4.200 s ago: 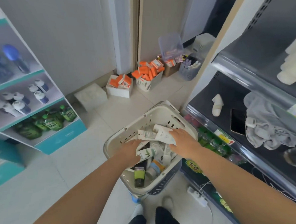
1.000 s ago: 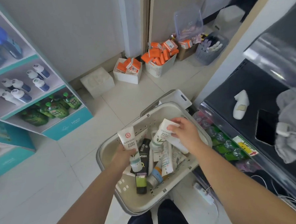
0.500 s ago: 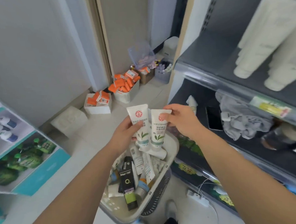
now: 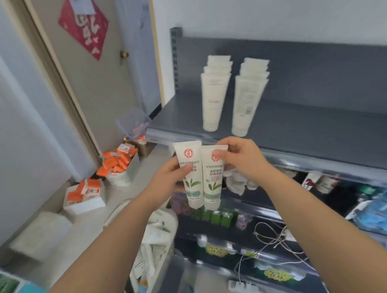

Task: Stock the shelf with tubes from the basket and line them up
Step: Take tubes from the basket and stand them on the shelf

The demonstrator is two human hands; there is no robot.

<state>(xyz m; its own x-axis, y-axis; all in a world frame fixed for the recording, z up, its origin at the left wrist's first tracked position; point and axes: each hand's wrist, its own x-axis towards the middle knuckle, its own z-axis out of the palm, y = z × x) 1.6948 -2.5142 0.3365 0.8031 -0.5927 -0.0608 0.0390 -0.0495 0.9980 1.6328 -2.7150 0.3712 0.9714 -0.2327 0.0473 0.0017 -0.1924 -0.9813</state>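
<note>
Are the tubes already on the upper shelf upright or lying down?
Upright: the tubes stand cap-down in two rows on the shelf.

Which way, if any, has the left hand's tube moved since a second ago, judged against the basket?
Yes, upward: the left hand lifted the tube out of the basket to the front edge of the grey shelf.

A shop: stocked shelves (image 4: 310, 129) with price labels (image 4: 216, 250).
</note>
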